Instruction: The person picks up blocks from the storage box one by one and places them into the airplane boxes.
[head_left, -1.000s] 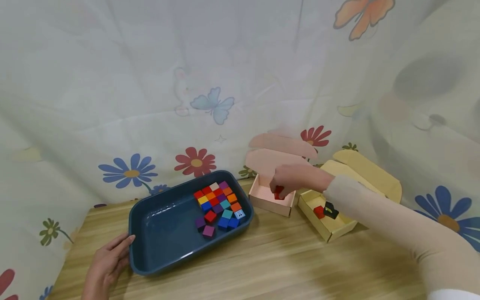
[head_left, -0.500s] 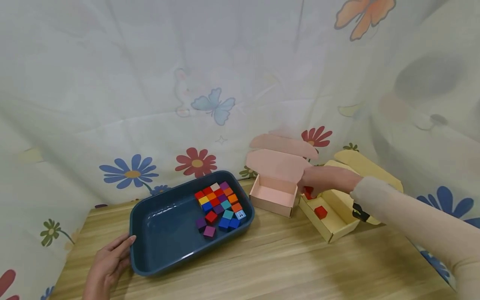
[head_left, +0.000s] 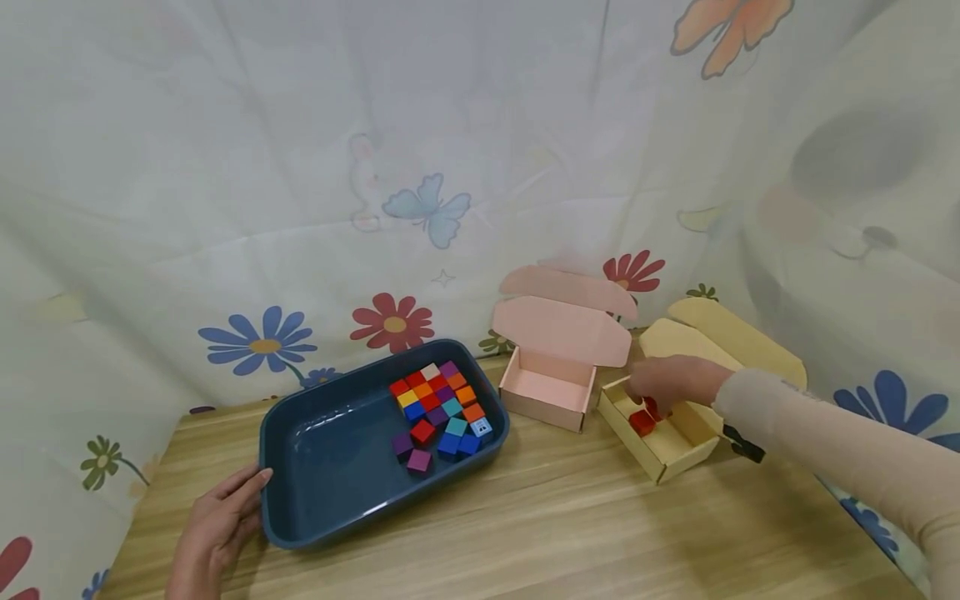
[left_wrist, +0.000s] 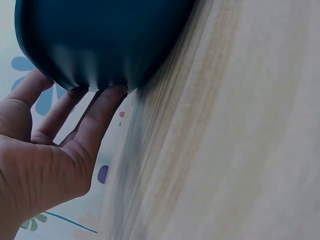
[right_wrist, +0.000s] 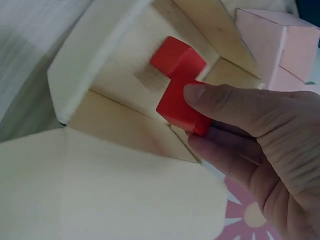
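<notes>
Over the yellow box (head_left: pixel 632 437), my right hand (head_left: pixel 675 381) pinches a red cube (right_wrist: pixel 181 107) between thumb and fingers. Another red cube (right_wrist: pixel 175 56) lies on the floor of that box, right beside the held one in the right wrist view. My left hand (head_left: pixel 219 521) rests with extended fingers against the left end of the dark blue tray (head_left: pixel 322 542); the left wrist view shows its fingertips touching the tray's wall. Coloured cubes, among them a red one (head_left: pixel 423 431), fill the tray's right part.
The pink box (head_left: pixel 542 412) stands with its lid up between the tray and the yellow box, and holds nothing visible. A black object (head_left: pixel 744 445) shows beneath the right forearm. Behind the wooden table (head_left: pixel 525 533) hangs a patterned cloth (head_left: pixel 300 167).
My right hand has carried the red cube rightward, from over the pink box to inside the yellow box. The left hand and the tray have stayed in place.
</notes>
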